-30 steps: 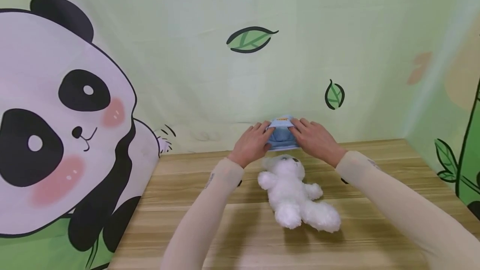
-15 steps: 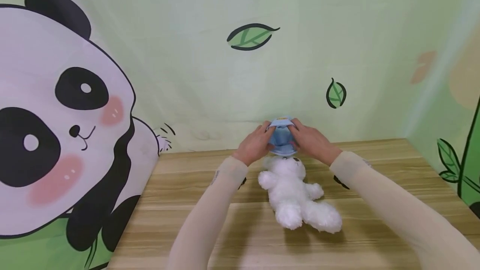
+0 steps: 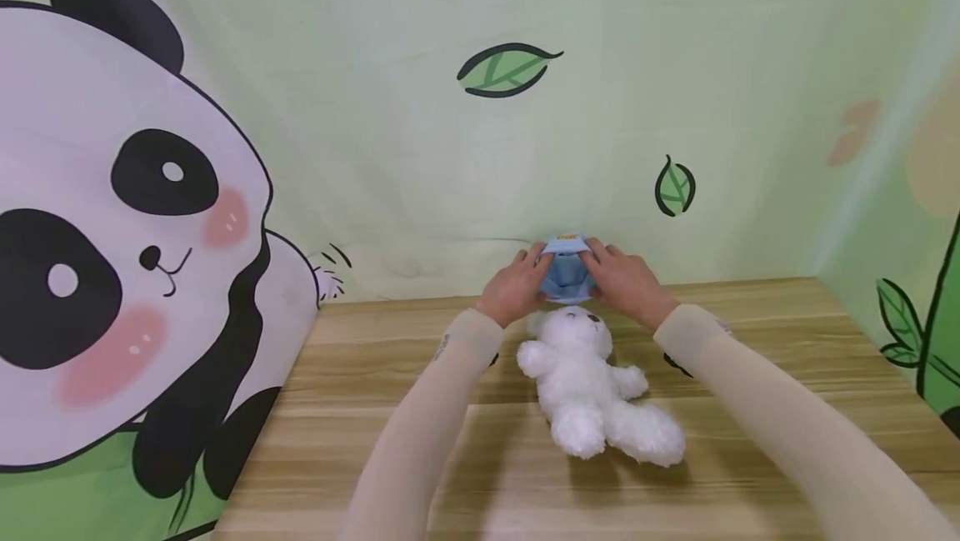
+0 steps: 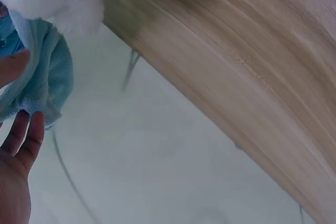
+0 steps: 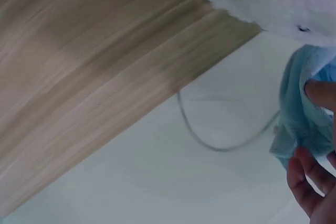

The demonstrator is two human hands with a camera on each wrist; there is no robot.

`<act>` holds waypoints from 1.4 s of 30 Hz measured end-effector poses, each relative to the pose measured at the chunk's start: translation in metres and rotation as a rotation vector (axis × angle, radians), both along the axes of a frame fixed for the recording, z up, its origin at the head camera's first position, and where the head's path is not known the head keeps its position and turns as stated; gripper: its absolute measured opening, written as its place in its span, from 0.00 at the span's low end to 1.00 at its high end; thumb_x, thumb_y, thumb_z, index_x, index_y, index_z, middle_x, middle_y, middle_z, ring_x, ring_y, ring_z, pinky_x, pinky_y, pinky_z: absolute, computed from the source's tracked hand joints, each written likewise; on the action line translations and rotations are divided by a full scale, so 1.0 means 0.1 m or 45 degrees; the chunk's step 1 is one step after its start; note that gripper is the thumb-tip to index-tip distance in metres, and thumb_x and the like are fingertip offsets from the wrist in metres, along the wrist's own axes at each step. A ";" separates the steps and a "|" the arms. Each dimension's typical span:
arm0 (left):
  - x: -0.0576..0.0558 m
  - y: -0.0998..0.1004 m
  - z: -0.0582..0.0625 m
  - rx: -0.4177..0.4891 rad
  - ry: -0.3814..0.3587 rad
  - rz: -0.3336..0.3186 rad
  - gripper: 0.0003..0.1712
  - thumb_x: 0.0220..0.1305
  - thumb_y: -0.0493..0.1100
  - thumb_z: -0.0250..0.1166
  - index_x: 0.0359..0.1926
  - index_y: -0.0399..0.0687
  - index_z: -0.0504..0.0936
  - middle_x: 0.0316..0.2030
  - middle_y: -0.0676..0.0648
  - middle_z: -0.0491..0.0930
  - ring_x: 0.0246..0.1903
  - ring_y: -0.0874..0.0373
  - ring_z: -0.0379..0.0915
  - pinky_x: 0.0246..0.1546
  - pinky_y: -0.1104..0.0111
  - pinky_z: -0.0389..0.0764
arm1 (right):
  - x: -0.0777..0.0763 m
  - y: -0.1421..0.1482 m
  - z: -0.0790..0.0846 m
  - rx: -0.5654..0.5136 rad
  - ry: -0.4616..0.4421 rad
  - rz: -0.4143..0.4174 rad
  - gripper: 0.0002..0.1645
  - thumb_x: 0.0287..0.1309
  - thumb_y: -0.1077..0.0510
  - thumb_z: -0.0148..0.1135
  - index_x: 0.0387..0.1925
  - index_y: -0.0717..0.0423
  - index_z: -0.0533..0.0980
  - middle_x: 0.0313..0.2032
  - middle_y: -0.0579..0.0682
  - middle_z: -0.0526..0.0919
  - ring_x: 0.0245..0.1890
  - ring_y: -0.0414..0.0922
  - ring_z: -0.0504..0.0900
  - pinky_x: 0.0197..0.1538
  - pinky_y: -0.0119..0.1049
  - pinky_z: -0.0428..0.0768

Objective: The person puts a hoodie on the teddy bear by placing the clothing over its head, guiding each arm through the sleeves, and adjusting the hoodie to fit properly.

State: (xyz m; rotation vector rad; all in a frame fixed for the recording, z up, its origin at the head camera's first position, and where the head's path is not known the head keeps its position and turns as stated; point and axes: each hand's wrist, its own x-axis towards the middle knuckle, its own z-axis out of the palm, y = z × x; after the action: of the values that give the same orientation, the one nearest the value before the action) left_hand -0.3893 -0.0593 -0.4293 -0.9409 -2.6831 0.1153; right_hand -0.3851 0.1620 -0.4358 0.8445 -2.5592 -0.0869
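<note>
A white fluffy teddy bear (image 3: 573,383) lies on its back on the wooden table, head toward the far edge. Just beyond its head, both hands hold a small light blue soft fabric hat (image 3: 567,274), its hollow side facing the head camera and an orange mark on its upper rim. The left hand (image 3: 513,287) pinches the left side, thumb inside and fingers outside, as the left wrist view shows on the blue fabric (image 4: 50,72). On the opposite side the right hand (image 3: 626,283) pinches likewise; its wrist view shows the hat (image 5: 299,103) close to the bear's fur (image 5: 278,3).
The wooden table (image 3: 360,408) ends just behind the hat at a pale green wall cloth (image 3: 375,149) printed with leaves. A large printed panda (image 3: 150,274) covers the left side. Another printed cloth (image 3: 900,274) borders the right.
The hat's opening spread wider and its lower rim dipped toward the bear's head, then lifted slightly again. The hands have drawn a little closer together. The bear has stayed in place.
</note>
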 end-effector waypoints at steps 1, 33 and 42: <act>-0.01 0.00 -0.02 -0.003 0.005 0.009 0.40 0.63 0.50 0.67 0.70 0.43 0.61 0.67 0.43 0.60 0.60 0.48 0.69 0.48 0.66 0.82 | -0.01 0.00 -0.03 0.004 0.020 0.000 0.42 0.50 0.52 0.76 0.62 0.61 0.66 0.62 0.61 0.68 0.46 0.57 0.81 0.27 0.46 0.81; 0.09 -0.01 -0.12 -0.013 -0.764 0.202 0.54 0.58 0.74 0.59 0.77 0.54 0.54 0.77 0.47 0.51 0.75 0.51 0.51 0.71 0.57 0.63 | 0.02 0.14 -0.22 -0.461 -1.071 0.283 0.36 0.53 0.69 0.55 0.67 0.66 0.66 0.64 0.67 0.71 0.58 0.58 0.73 0.59 0.52 0.74; 0.13 -0.12 -0.25 -0.020 -0.752 0.201 0.49 0.59 0.72 0.59 0.76 0.58 0.57 0.77 0.50 0.52 0.74 0.50 0.54 0.69 0.57 0.65 | 0.11 0.17 -0.27 -0.555 -1.162 0.381 0.35 0.58 0.62 0.61 0.66 0.68 0.66 0.64 0.67 0.70 0.64 0.63 0.69 0.64 0.58 0.71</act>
State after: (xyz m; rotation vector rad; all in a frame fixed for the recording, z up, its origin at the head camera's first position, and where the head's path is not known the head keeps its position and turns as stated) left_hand -0.3759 -0.0717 -0.4541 -0.8700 -3.2996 -0.1312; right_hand -0.3742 0.1792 -0.4629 1.2611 -2.9786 1.1439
